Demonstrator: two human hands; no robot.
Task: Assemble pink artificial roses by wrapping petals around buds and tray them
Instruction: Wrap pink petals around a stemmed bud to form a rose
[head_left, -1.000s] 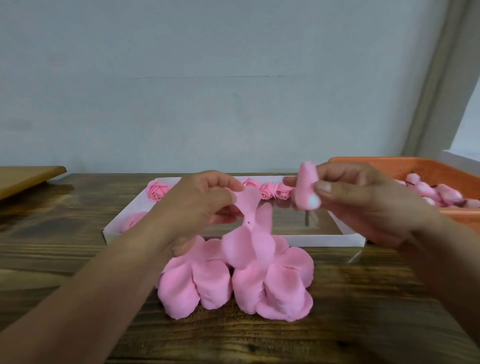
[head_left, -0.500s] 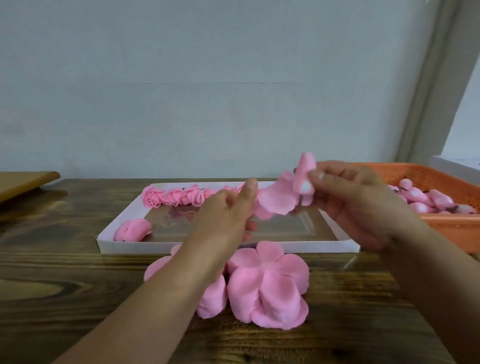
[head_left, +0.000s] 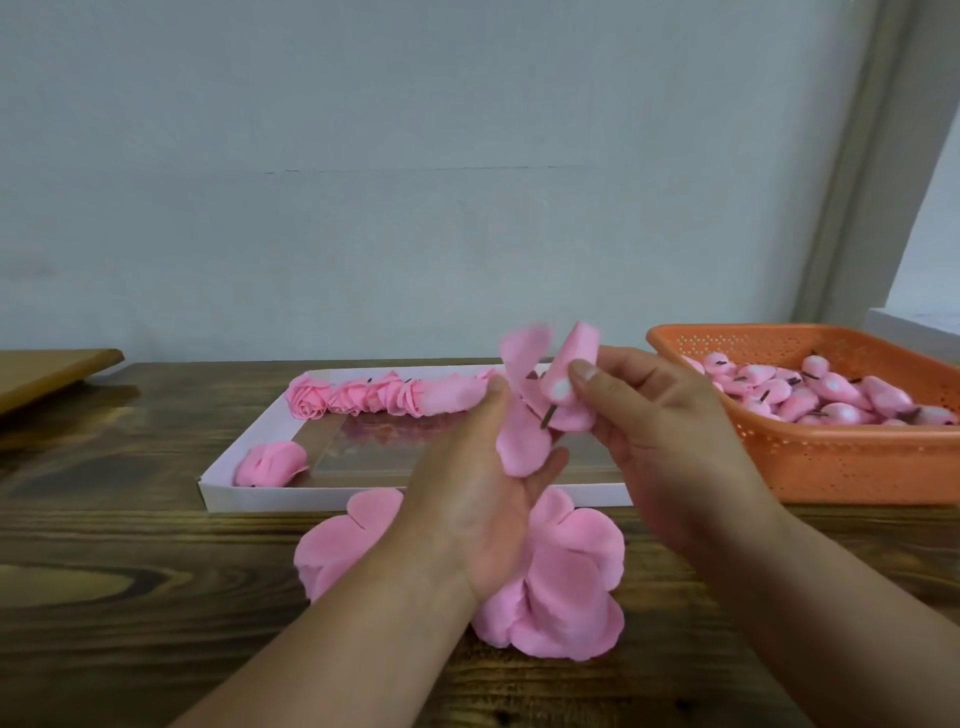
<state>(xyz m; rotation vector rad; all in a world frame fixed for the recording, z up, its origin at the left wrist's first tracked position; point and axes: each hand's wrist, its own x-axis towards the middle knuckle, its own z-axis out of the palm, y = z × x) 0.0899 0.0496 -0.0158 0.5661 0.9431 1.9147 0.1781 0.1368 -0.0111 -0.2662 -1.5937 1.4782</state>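
Note:
My right hand (head_left: 660, 431) pinches a pink bud (head_left: 574, 371) with a short dark stem pointing down-left. My left hand (head_left: 478, 499) holds a pink petal piece (head_left: 522, 441) against that stem, its lobes spread above and below the bud. Both hands hover over the front edge of the white tray (head_left: 249, 493). A row of finished pink roses (head_left: 358, 397) lies along the tray's far side, and one more rose (head_left: 270, 464) lies at its near left. Two stacks of loose petals (head_left: 566, 587) rest on the table under my hands.
An orange perforated basket (head_left: 841, 462) full of pink buds stands at the right. A wooden board (head_left: 47, 371) juts in at the far left. The dark wooden table (head_left: 104, 571) extends toward me. A grey wall stands close behind.
The petal piece lifted from the stack has been brought up to the bud. My left hand moved right and turned palm-up under the stem. The bud tilted.

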